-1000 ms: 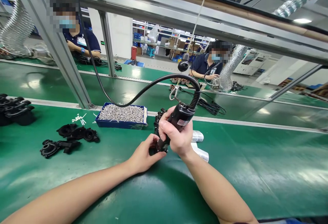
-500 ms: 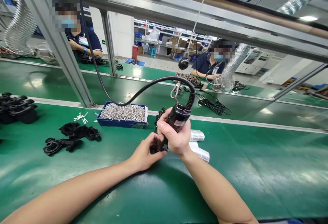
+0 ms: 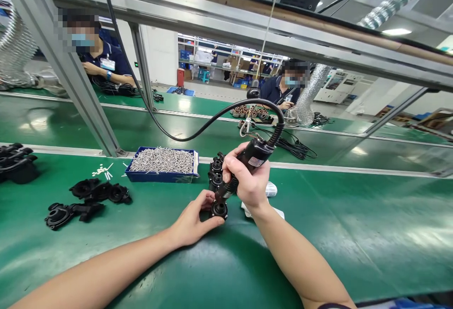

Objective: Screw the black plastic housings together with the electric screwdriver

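Since half a second ago the black corded driver has tipped over more, so the ring on top of the small round black part is now in plain sight. Right hand is wrapped snug around the driver's body. Left hand pinches the round black part, thumb on the near side, fingers on the far side, and it's sitting on the green bench below the driver's nose; can't tell if the nose actually touches it. Just behind that, more black parts stand in a row, and a whitish packet lies past the right hand. Off to the left there's a blue tray heaped with silver screws or pins, with loose black housings nearby. Farther out, two masked co-workers are at another green bench
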A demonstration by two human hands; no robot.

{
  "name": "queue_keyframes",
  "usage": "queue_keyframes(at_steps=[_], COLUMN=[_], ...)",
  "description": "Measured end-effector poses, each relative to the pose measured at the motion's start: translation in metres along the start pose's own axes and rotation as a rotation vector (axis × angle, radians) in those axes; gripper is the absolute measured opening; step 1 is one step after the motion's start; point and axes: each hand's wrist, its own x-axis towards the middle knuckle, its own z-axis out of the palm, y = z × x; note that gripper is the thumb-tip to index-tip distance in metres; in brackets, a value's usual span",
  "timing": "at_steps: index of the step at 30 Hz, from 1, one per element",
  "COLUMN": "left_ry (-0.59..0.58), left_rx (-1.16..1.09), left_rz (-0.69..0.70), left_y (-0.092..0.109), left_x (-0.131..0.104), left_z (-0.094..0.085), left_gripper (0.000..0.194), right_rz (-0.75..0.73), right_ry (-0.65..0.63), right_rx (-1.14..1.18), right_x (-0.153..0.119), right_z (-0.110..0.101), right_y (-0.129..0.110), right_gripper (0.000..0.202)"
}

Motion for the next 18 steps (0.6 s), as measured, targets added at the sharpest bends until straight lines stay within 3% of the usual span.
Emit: queue_keyframes(at_steps=[10, 18], left_ry=[0.008, 0.028], left_rx=[-0.025, -0.137], left_rz=[-0.02, -0.082], left_y=[0.004, 0.001], left_x=[0.001, 0.005], left_z=[0.001, 0.001], left_gripper=[0.043, 0.056], right_rz=[-0.001, 0.051], right_ry=[-0.034, -0.059], right_rx=[-0.019, -0.046], right_x=[-0.001, 0.001], right_z=[-0.002, 0.01], right_y=[0.009, 0.022], right_gripper=[0.032, 0.039])
